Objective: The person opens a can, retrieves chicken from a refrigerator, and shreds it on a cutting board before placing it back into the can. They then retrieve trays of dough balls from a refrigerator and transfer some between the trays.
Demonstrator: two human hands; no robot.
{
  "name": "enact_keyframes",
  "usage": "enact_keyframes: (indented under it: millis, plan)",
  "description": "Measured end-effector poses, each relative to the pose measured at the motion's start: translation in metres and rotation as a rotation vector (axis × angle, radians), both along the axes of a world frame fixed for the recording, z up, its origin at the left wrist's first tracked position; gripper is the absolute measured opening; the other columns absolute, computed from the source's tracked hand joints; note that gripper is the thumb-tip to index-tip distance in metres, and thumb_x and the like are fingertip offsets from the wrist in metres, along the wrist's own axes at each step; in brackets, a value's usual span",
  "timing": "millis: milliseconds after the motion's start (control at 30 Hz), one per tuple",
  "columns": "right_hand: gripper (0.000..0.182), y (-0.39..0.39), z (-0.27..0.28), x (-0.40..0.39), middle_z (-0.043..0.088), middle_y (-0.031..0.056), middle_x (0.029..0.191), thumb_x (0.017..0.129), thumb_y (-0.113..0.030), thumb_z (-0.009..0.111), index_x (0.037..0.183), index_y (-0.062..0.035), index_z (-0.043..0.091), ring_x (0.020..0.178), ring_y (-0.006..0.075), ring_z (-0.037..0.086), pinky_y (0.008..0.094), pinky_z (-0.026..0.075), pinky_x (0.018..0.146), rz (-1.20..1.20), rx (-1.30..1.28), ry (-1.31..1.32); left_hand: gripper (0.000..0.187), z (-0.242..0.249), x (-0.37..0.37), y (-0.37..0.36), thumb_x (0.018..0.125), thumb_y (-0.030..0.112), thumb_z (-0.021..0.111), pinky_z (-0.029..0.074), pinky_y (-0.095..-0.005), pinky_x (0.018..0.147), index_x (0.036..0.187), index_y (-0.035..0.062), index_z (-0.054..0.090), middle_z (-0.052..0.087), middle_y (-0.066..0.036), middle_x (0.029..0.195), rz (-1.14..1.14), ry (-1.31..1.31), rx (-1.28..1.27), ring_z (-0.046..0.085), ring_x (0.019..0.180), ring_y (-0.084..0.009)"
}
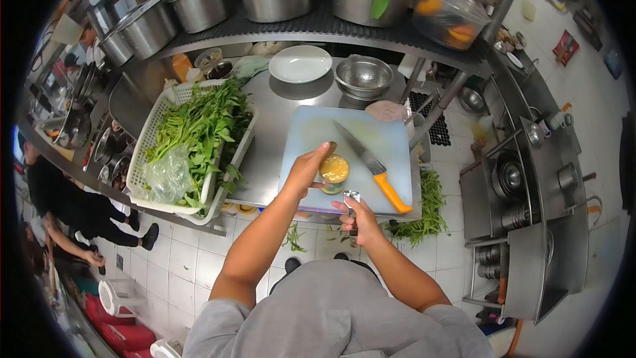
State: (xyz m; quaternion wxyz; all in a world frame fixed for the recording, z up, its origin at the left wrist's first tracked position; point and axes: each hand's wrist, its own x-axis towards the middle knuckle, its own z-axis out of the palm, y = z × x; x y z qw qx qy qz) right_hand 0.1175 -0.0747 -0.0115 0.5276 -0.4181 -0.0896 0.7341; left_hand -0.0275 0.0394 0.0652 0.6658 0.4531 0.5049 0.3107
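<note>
Tin [334, 171] with a yellow top stands on the near part of the pale cutting board [311, 119], upright as far as I can judge through this wide view, its long axis rising from the board. It sits between my two hands: the left hand [305, 171], on its left, is the nearer and touches it; the right hand [359, 217] is on the near right side, just beside. My left has its fingers curled against the tin's left wall, the thumb by a dark rounded piece [330, 151] at the far rim, maybe a lid; how firm that grasp is, I cannot tell. My right is clenched around a metal tool [352, 196], perhaps an opener, its head toward the tin; whether they touch, I cannot make out. Farther right lies the knife [371, 161], orange handle near.
</note>
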Motion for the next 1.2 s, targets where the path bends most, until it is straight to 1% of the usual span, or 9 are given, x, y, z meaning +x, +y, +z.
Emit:
enact_keyframes:
  millis: [367,633,700,767,833,867,900,1033,1200]
  plan:
    - [0.036,0.113,-0.010,-0.021,0.055,0.0183,0.114,0.087,-0.021,0.058,0.116,-0.0107,0.040,0.047,0.0067,0.039,0.0215,0.035,0.040,-0.050,0.125,-0.191,0.075,0.006,0.018,0.070,0.083,0.066,0.047,0.040,-0.0543,0.085,0.132,0.0089,0.046,0.048,-0.014,0.130,0.178,0.018,0.025,0.044,0.116,-0.0336]
    - [0.029,0.190,-0.022,-0.006,0.063,0.0127,0.096,0.088,-0.022,0.058,0.111,-0.0124,0.044,0.045,0.0055,0.038,0.0209,0.036,0.039,0.075,0.125,-0.178,0.083,-0.003,0.001,0.143,0.081,0.074,0.041,0.029,-0.0664,0.094,0.133,0.0087,0.042,0.036,-0.013,0.141,0.373,-0.122,-0.185,0.035,0.127,-0.0339]
    - [0.030,0.198,-0.031,0.000,0.064,0.0102,0.092,0.087,-0.026,0.060,0.108,-0.0099,0.047,0.044,0.0063,0.040,0.0210,0.037,0.039,0.072,0.138,-0.193,0.082,-0.012,0.002,0.150,0.082,0.074,0.039,0.035,-0.0629,0.092,0.132,0.0096,0.043,0.045,-0.012,0.133,0.275,-0.074,-0.079,0.046,0.119,-0.0300]
    - [0.029,0.202,-0.024,0.008,0.063,0.0067,0.085,0.086,-0.029,0.063,0.100,-0.0075,0.051,0.045,0.0075,0.042,0.0218,0.037,0.040,0.131,0.161,-0.241,0.084,0.019,-0.009,0.117,0.079,0.074,0.044,0.029,-0.0672,0.095,0.139,0.0149,0.036,0.037,-0.010,0.142,-0.062,-0.190,0.078,0.033,0.129,-0.0327]
    - [0.025,0.192,-0.026,0.024,0.061,0.0042,0.079,0.087,-0.026,0.057,0.097,-0.0032,0.059,0.055,0.0105,0.050,0.0240,0.043,0.045,0.174,0.156,-0.163,0.076,-0.049,-0.012,0.139,0.086,0.064,0.045,0.027,-0.0428,0.108,0.137,0.0085,0.038,0.038,-0.013,0.142,-0.023,-0.205,0.309,0.031,0.133,-0.0297]
    - [0.025,0.192,-0.031,0.026,0.058,0.0025,0.074,0.087,-0.025,0.055,0.093,-0.0017,0.061,0.057,0.0109,0.051,0.0240,0.042,0.043,0.060,0.053,-0.048,0.072,-0.008,-0.030,0.088,0.091,0.055,0.047,0.026,-0.0335,0.109,0.140,0.0037,0.033,0.040,-0.013,0.140,-0.041,-0.161,0.405,0.033,0.132,-0.0268]
    - [0.024,0.177,0.004,0.009,0.059,0.0031,0.080,0.089,-0.023,0.053,0.103,-0.0037,0.057,0.056,0.0101,0.050,0.0234,0.040,0.041,-0.075,-0.034,-0.098,0.073,-0.019,-0.036,0.062,0.091,0.051,0.049,0.028,-0.0351,0.107,0.140,0.0006,0.032,0.042,-0.012,0.140,0.150,0.169,0.401,0.037,0.129,-0.0248]
    - [0.052,0.125,0.142,-0.062,0.057,0.0043,0.094,0.090,-0.016,0.050,0.139,-0.0108,0.032,0.049,0.0060,0.043,0.0180,0.031,0.038,0.263,0.435,-0.276,0.070,-0.034,-0.122,-0.041,0.089,0.053,0.053,0.042,-0.0350,0.096,0.137,0.0036,0.040,0.048,-0.013,0.135,-0.340,-0.012,0.160,0.047,0.121,-0.0250]
    - [0.051,0.145,0.300,-0.209,0.057,0.0041,0.094,0.089,-0.015,0.051,0.138,-0.0082,0.038,0.045,0.0047,0.039,0.0182,0.029,0.038,0.616,1.112,-0.711,0.058,-0.059,-0.226,-0.119,0.091,0.048,0.052,0.042,-0.0326,0.094,0.129,0.0030,0.051,0.056,-0.013,0.125,-0.346,0.006,0.268,0.053,0.109,-0.0200]
